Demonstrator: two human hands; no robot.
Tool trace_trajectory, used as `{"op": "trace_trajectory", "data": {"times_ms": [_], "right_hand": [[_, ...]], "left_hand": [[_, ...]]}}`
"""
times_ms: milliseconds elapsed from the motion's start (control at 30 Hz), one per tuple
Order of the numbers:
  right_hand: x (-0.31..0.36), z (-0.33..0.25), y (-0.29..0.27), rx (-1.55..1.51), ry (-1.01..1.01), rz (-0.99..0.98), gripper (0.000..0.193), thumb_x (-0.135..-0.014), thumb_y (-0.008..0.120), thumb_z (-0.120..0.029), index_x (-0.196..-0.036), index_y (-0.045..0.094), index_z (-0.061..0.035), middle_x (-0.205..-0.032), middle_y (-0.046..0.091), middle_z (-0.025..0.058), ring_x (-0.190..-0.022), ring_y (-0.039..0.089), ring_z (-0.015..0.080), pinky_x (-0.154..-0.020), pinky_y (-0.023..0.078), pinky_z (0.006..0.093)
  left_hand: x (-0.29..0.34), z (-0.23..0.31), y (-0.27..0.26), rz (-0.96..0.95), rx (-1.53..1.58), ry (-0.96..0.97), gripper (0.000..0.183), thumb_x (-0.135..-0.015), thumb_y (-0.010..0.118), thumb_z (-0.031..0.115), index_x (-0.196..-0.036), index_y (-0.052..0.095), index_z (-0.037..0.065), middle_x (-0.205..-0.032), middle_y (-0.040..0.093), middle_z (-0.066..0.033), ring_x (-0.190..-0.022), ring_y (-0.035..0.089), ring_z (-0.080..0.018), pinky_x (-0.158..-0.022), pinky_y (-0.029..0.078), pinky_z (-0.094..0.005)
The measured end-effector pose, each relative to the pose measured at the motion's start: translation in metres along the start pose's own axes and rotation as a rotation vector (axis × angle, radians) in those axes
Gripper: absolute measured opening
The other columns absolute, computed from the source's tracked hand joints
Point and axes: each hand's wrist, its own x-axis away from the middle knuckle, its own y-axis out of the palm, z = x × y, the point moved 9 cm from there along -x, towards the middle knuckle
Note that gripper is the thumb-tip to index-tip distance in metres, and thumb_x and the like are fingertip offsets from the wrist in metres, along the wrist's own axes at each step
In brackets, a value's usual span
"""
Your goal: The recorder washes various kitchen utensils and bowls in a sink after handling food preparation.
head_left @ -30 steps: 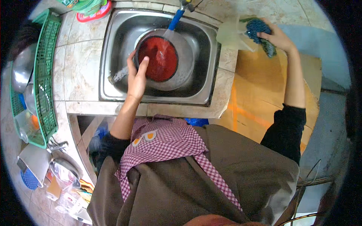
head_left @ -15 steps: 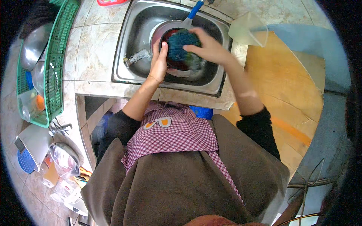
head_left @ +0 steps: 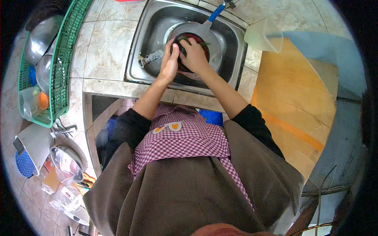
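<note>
Over the sink, my left hand grips the near left side of a dark bowl, its thumb up along the rim. Red shows on the bowl's inside. My right hand is down inside it, fingers bent and pressing on a dark green scouring pad, mostly hidden beneath them. Below the bowl in the sink lies a wide, pale round pan or basin. A utensil with a blue handle leans across the sink's far edge.
A silvery crumpled piece lies at the sink's left. To the right stand a translucent plastic container and a wooden board. A green crate holds metal bowls at the left, with a steel bowl nearer me.
My right hand has moved left and down into the bowl, and its fingers have bent inward. The pad, broadly visible before, is now mostly covered. The whole view has shifted slightly.
</note>
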Motion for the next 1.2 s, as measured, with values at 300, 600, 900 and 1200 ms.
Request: {"op": "trace_trajectory", "data": {"times_ms": [300,600,900,1200], "right_hand": [[0.020,0.005,-0.001,0.376,0.024,-0.281,0.022,-0.075,0.060,-0.015,-0.093,0.064,-0.0035,-0.099,0.057,0.0203,-0.090,0.056,0.0381,-0.077,0.049,0.0446],[0.012,0.015,0.001,-0.386,-0.139,-0.006,0.029,-0.080,0.056,-0.017,-0.103,0.060,-0.0006,-0.107,0.058,0.0228,-0.098,0.056,0.0377,-0.085,0.045,0.0415],[0.027,0.084,0.017,-1.121,0.801,0.537,0.039,-0.086,0.044,-0.019,-0.116,0.050,0.0041,-0.107,0.058,0.0245,-0.103,0.056,0.0319,-0.089,0.041,0.0355],[0.010,0.061,-0.004,-0.866,0.539,0.223,0.030,-0.085,0.046,-0.014,-0.107,0.053,0.0051,-0.098,0.060,0.0255,-0.095,0.058,0.0392,-0.080,0.043,0.0400]], "left_hand": [[-0.010,-0.006,0.002,-0.096,-0.204,0.117,0.049,-0.095,0.039,0.041,-0.131,0.040,0.008,-0.124,0.049,-0.0201,-0.118,0.045,-0.0301,-0.100,0.032,-0.0355],[-0.020,-0.021,0.015,-0.187,0.094,-0.034,0.050,-0.097,0.036,0.040,-0.131,0.039,0.004,-0.127,0.047,-0.0149,-0.120,0.041,-0.0238,-0.102,0.028,-0.0322],[-0.008,0.002,0.047,-0.168,0.071,0.155,0.056,-0.096,0.037,0.045,-0.132,0.038,0.003,-0.129,0.046,-0.0146,-0.121,0.040,-0.0243,-0.102,0.028,-0.0327],[-0.010,0.008,0.046,-0.219,0.157,0.045,0.057,-0.095,0.033,0.049,-0.135,0.035,0.009,-0.130,0.043,-0.0112,-0.123,0.036,-0.0204,-0.104,0.025,-0.0304]]}}
